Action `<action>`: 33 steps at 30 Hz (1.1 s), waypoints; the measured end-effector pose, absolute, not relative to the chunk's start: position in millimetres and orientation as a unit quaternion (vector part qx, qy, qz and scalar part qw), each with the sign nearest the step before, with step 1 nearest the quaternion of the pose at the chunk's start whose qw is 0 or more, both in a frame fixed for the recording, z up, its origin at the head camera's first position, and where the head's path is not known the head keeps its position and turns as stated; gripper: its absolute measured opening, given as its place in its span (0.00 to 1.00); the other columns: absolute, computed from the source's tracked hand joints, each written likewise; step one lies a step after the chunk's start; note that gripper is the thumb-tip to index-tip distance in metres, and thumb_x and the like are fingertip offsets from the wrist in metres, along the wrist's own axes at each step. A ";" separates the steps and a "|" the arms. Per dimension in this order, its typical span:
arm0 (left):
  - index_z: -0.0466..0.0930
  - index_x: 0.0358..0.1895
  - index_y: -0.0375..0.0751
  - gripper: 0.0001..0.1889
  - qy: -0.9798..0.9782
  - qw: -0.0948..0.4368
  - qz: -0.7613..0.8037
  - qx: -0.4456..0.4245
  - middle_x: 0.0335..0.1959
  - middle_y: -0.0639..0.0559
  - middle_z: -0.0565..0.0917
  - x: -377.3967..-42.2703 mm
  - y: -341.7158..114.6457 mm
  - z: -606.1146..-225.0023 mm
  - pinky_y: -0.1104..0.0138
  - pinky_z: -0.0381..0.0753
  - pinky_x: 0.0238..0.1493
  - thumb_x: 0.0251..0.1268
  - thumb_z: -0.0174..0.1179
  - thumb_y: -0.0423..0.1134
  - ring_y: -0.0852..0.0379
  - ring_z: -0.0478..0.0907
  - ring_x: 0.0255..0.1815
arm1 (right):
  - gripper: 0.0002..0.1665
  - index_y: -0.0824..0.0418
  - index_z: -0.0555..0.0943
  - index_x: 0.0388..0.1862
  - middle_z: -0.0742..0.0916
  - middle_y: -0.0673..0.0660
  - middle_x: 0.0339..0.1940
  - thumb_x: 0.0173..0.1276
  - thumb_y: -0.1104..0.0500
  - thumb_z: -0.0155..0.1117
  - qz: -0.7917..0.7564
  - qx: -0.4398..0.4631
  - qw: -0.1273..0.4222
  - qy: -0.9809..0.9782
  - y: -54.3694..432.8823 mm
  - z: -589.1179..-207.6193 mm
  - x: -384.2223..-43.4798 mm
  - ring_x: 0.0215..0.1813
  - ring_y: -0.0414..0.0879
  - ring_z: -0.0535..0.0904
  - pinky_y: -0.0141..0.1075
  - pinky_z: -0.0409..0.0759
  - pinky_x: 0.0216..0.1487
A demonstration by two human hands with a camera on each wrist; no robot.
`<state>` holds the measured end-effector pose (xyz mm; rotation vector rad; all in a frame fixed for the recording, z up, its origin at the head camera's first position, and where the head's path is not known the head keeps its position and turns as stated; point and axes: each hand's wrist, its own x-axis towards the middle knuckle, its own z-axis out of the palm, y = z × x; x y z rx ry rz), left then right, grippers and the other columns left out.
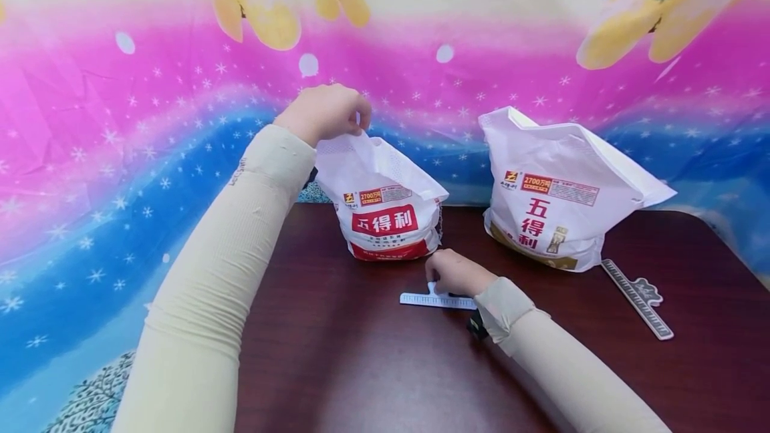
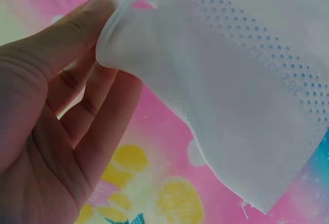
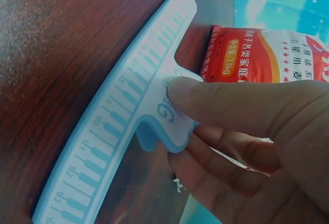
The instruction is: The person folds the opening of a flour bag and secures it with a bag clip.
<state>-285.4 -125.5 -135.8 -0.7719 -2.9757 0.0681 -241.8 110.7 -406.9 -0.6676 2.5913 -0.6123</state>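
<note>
A white flour bag with red labels [image 1: 385, 219] stands on the table, its top standing up loosely. My left hand [image 1: 327, 112] pinches one top corner of it; in the left wrist view the thumb and index finger hold the folded white edge [image 2: 205, 80]. In front of the bag, my right hand [image 1: 458, 272] pinches the handle of a light blue sealing clip [image 3: 118, 106] with piano-key markings. The thumb presses on its lettered tab and the other fingers are behind. The clip's long bar is low over the table; whether it touches cannot be told.
A second white flour bag [image 1: 541, 199] with a gold base stands at the right, its top unfolded. Beside it lies a grey clip [image 1: 639, 299] with similar markings. Behind the dark wooden table [image 1: 337, 353] hangs a colourful printed cloth [image 1: 409, 72].
</note>
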 end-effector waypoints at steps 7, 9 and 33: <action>0.86 0.50 0.44 0.09 -0.967 0.032 0.025 -0.253 0.52 0.44 0.84 -285.8 -125.1 -136.1 0.48 0.79 0.55 0.71 0.63 0.33 0.45 0.77 0.51 | 0.08 0.57 0.84 0.35 0.83 0.49 0.29 0.62 0.67 0.74 -0.214 -0.250 0.189 0.925 110.3 -405.6 -238.0 0.33 0.45 0.78 0.39 0.82 0.39; 0.86 0.50 0.44 0.09 -0.967 0.033 0.024 -0.252 0.52 0.44 0.84 -286.0 -125.3 -136.7 0.49 0.79 0.55 0.71 0.63 0.33 0.45 0.77 0.51 | 0.08 0.57 0.83 0.35 0.83 0.49 0.28 0.62 0.68 0.73 -0.212 -0.249 0.192 0.925 110.2 -405.0 -236.7 0.33 0.45 0.78 0.39 0.81 0.39; 0.86 0.52 0.44 0.10 -0.961 0.052 0.027 -0.270 0.51 0.44 0.84 -288.9 -125.5 -136.6 0.50 0.80 0.55 0.71 0.64 0.35 0.45 0.78 0.50 | 0.17 0.60 0.88 0.49 0.88 0.53 0.40 0.61 0.63 0.77 -0.214 -0.246 0.196 0.925 115.1 -397.2 -230.2 0.41 0.45 0.82 0.45 0.85 0.51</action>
